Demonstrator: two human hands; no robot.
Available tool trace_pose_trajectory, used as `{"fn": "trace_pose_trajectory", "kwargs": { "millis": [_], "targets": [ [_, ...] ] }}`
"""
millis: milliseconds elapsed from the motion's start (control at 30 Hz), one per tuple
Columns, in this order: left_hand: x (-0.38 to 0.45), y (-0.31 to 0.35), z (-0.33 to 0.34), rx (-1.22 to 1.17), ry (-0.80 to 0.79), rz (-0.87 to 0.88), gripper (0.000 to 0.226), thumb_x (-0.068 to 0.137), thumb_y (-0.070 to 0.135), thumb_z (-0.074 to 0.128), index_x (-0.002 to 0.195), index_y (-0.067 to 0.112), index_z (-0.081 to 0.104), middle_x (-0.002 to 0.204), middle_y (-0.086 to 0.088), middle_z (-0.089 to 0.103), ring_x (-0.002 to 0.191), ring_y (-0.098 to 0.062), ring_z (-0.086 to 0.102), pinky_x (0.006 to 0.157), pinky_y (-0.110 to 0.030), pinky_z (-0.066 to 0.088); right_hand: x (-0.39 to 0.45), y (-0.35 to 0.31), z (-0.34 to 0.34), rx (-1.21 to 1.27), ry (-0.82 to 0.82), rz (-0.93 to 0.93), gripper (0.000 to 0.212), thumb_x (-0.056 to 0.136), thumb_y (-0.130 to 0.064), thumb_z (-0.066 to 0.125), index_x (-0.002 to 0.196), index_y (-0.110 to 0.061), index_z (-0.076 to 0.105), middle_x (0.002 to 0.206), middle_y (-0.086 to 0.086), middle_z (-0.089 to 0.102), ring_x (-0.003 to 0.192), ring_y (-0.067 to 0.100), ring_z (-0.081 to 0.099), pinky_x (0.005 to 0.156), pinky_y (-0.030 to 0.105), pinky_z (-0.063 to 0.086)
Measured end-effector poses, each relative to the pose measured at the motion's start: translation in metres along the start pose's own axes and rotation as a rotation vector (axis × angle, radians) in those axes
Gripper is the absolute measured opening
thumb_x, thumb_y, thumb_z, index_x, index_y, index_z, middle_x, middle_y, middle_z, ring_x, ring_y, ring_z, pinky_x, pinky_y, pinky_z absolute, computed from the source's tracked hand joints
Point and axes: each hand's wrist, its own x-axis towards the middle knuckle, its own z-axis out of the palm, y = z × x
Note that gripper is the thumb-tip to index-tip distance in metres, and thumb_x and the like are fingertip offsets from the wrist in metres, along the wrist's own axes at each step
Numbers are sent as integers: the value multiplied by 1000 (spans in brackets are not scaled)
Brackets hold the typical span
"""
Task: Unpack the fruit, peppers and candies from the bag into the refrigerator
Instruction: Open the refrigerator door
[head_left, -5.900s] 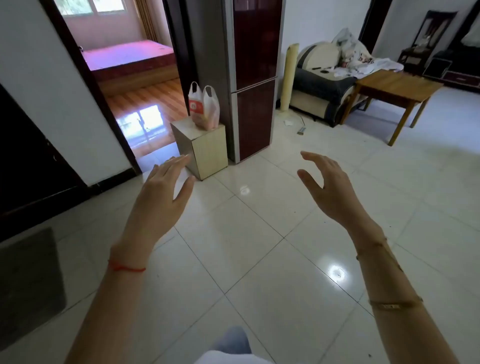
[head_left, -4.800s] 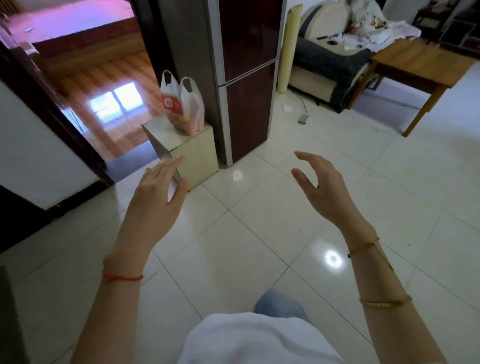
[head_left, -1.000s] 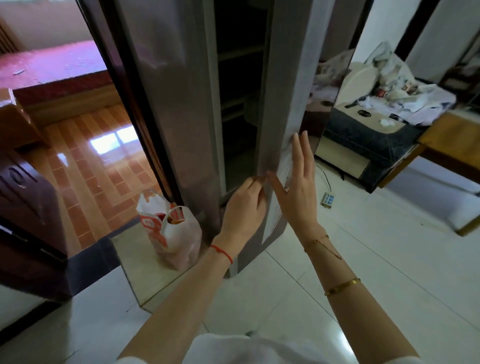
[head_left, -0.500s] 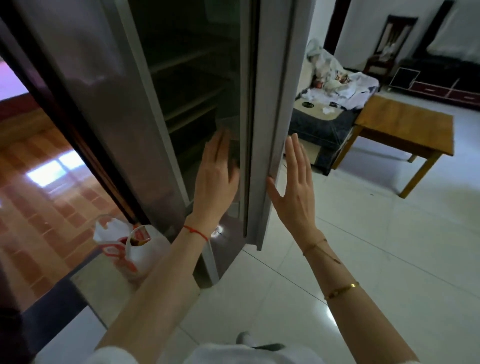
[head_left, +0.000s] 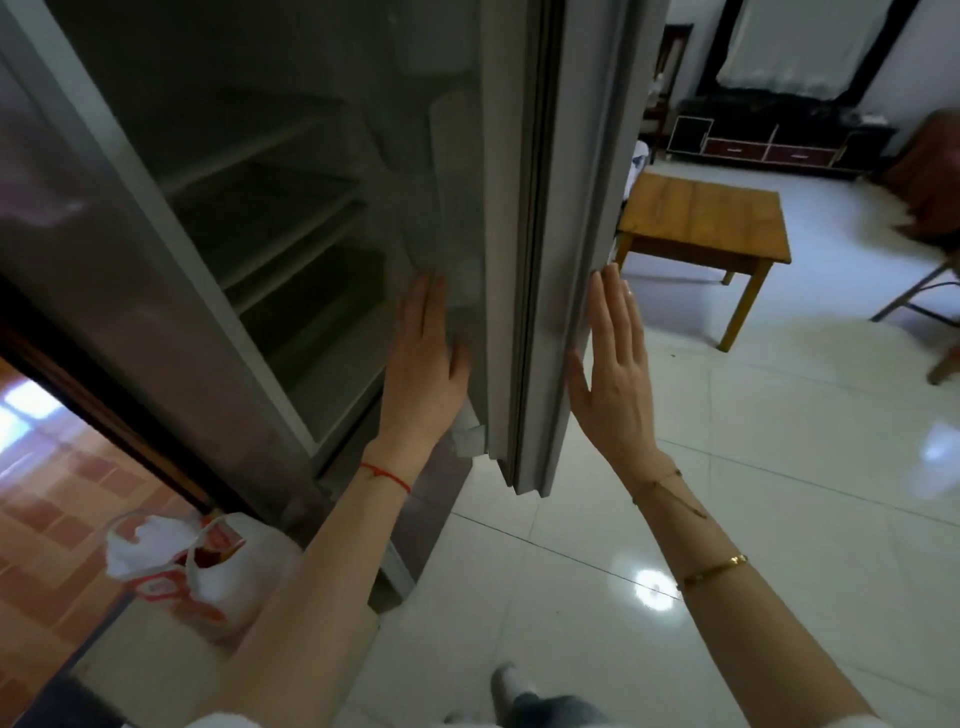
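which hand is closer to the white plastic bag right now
Left. The left hand lies flat inside the open grey refrigerator door, its forearm passing right above the white plastic bag with red print. The right hand is on the door's outer side, farther away.

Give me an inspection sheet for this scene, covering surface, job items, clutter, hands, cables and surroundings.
Surface: glossy white tiled floor; low beige stand beside the refrigerator.
Job's things: white and red plastic bag on the stand, handles up, unpacked; tall grey refrigerator with dim bare shelves; its upper door is open.
Clutter: nothing seen.
Hands: left hand flat on the door's inner side; right hand flat at the door's outer edge; neither holds anything.
Cables: nothing seen.
Surroundings: wooden table, dark low cabinet, doorway to a brick-red floor.
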Motion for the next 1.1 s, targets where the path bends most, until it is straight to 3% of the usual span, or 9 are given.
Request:
{"fn": "trace_pose_trajectory", "kwargs": {
  "millis": [200, 400, 667, 933, 1100],
  "targets": [
    [18, 17, 22, -15, -43, 83, 59, 99, 15, 52, 152, 16, 27, 157, -7, 29, 140, -31, 41, 102, -49, 50, 9, 41, -13, -78, 50, 68, 72, 93, 3, 55, 152, -6, 15, 160, 17, 19, 150, 33, 16, 119, 52, 26],
    [41, 46, 52, 29, -90, 191, 56, 99, 9, 49, 152, 11, 31, 157, -10, 34, 147, -25, 28, 119, -43, 31, 24, 88, -27, -145, 60, 134, 72, 93, 1, 53, 153, -8, 15, 161, 13, 16, 150, 30, 15, 121, 49, 23],
    [77, 85, 120, 63, -50, 297, 53, 96, 7, 41, 148, 2, 38, 151, -16, 43, 143, -29, 37, 119, -48, 28, 57, 173, -45, -97, -28, 208, 69, 96, -4, 47, 155, -8, 11, 164, 9, 8, 152, 25, 8, 122, 47, 18],
    [124, 132, 196, 112, 10, 260, 54, 94, 3, 46, 147, 6, 41, 150, -12, 46, 139, -25, 41, 121, -43, 27, 108, 280, -54, -16, -148, 190, 75, 95, -1, 51, 156, -12, 9, 164, 5, 8, 152, 21, 8, 121, 49, 22],
    [159, 160, 240, 165, 1, 227, 58, 91, 0, 47, 148, 7, 39, 147, -13, 48, 137, -27, 43, 120, -44, 29, 147, 335, -49, 82, -245, 242, 79, 94, 1, 49, 157, -18, 6, 164, 0, 7, 152, 17, 5, 123, 45, 16]
  ]
}}
